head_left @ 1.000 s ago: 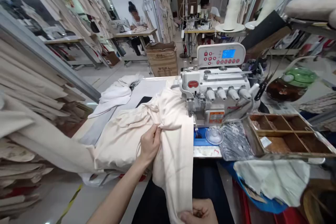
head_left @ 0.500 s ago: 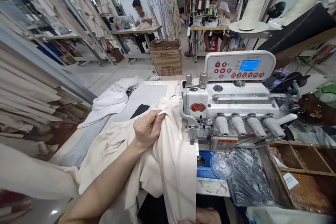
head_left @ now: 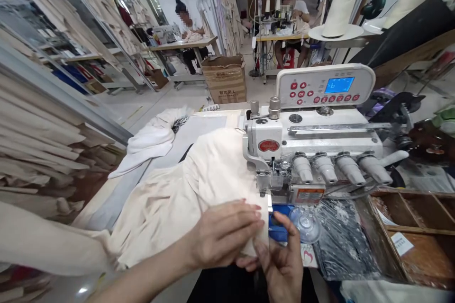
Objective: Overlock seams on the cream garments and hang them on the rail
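Cream fabric (head_left: 220,165) lies over the left of the table, its straight edge running to the presser foot of a white overlock sewing machine (head_left: 313,137). My left hand (head_left: 223,232) is on this edge just in front of the foot, fingers together on top; its thumb is hidden. Close beside it, my right hand (head_left: 284,265) grips the lower part of the edge, thumb on the cloth and index finger raised apart. Under the fabric, some fingertips show only in part. A blue plate (head_left: 279,234) and a clear suction cup (head_left: 305,225) sit right of the edge.
A wooden compartment tray (head_left: 412,227) and a plastic-wrapped dark packet (head_left: 344,241) lie at the right. White cloth (head_left: 149,142) is piled on the left. Behind stand a cardboard box (head_left: 225,80), a thread cone (head_left: 344,4) and two people at sewing tables.
My left hand has let go of the bunched fabric and come down and right to its edge. My right hand has risen beside it. The fabric now lies flatter by the machine.
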The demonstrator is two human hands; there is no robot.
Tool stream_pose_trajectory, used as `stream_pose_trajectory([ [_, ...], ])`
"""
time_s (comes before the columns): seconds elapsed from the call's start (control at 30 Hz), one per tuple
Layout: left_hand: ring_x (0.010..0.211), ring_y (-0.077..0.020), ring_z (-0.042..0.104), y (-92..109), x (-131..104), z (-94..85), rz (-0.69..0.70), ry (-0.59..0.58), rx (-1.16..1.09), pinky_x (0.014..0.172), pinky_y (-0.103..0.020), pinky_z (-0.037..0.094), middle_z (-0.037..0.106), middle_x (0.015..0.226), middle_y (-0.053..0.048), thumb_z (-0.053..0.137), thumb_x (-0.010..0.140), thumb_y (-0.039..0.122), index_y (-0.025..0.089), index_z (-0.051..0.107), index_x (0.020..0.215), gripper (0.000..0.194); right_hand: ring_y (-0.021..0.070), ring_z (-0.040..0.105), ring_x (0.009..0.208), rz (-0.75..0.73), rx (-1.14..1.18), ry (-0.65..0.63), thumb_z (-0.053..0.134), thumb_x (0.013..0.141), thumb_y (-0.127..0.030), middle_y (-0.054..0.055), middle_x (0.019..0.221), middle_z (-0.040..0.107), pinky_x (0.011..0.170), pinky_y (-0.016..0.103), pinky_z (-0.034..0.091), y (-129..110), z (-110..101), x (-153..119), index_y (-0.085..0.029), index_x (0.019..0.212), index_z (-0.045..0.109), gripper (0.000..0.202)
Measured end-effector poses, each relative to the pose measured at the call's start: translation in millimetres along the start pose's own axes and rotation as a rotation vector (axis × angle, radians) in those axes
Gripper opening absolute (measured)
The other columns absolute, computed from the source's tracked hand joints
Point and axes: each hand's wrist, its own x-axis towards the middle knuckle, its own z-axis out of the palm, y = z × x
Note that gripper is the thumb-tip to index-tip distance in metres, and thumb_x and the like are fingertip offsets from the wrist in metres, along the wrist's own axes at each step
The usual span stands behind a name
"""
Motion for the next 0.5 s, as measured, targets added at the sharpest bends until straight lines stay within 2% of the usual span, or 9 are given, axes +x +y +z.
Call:
stream_pose_trajectory([
  [0.03, 0.109, -0.0183, 0.074, 6.6, -4.8, 4.7, 0.038, -0.011, -0.017, 0.098, -0.033, 0.062, 0.08, 0.103, -0.008, 0.048, 0.106, 0.025, 0.016, 0.069, 0.122, 0.028, 0.0236, 0.072, 0.047, -0.016, 0.008, -0.004, 0.083, 0.083, -0.056, -0.003, 0.061, 0.075, 0.049, 0.03, 0.061, -3.5, 1.6, 4.1, -0.027, 0.139, 0.047, 0.073],
  [0.1, 0.111, -0.0207, 0.074, 7.7, -5.8, 7.4, 0.023, -0.007, -0.061, 0.095, -0.035, 0.061, 0.08, 0.103, -0.011, 0.051, 0.104, 0.023, 0.014, 0.07, 0.119, 0.025, 0.0233, 0.072, 0.046, -0.06, 0.004, -0.041, 0.083, 0.084, -0.055, -0.003, 0.061, 0.075, 0.048, 0.029, 0.061, -10.7, 3.8, 13.4, -0.026, 0.132, 0.051, 0.064],
  [0.2, 0.1, -0.0199, 0.074, -9.6, 8.0, 1.6, -0.069, -0.013, -0.174, 0.085, -0.035, 0.058, 0.08, 0.1, -0.006, 0.065, 0.1, 0.029, 0.023, 0.076, 0.107, 0.015, 0.0209, 0.073, 0.046, -0.116, -0.053, -0.11, 0.08, 0.089, -0.053, -0.002, 0.058, 0.074, 0.047, 0.025, 0.06, -17.4, 3.8, 28.3, -0.024, 0.111, 0.061, 0.041],
  [0.27, 0.091, -0.0185, 0.073, -21.7, 19.2, -4.0, -0.1, -0.04, -0.235, 0.083, -0.036, 0.055, 0.08, 0.096, -0.005, 0.068, 0.098, 0.036, 0.026, 0.08, 0.098, 0.015, 0.0197, 0.074, 0.046, -0.165, -0.105, -0.169, 0.077, 0.092, -0.05, -0.001, 0.059, 0.075, 0.046, 0.022, 0.06, -16.4, 1.3, 37.8, -0.022, 0.101, 0.065, 0.032],
  [0.43, 0.079, -0.0194, 0.072, -37.5, 32.9, -10.5, -0.209, -0.17, -0.317, 0.085, -0.04, 0.056, 0.079, 0.083, -0.006, 0.068, 0.096, 0.046, 0.029, 0.085, 0.085, 0.027, 0.0219, 0.077, 0.05, -0.402, -0.111, -0.211, 0.073, 0.097, -0.03, 0.005, 0.076, 0.083, 0.048, 0.025, 0.065, -3.7, -10.8, 53.4, -0.021, 0.107, 0.074, 0.013],
  [0.5, 0.074, -0.0204, 0.071, -51.2, 38.9, -8.4, -0.322, -0.154, -0.282, 0.082, -0.04, 0.06, 0.077, 0.074, -0.007, 0.075, 0.089, 0.053, 0.03, 0.085, 0.076, 0.028, 0.023, 0.078, 0.053, -0.506, -0.114, -0.231, 0.07, 0.098, -0.018, 0.005, 0.081, 0.083, 0.051, 0.027, 0.067, -2.1, -15.0, 55.5, -0.022, 0.109, 0.076, 0.014],
])
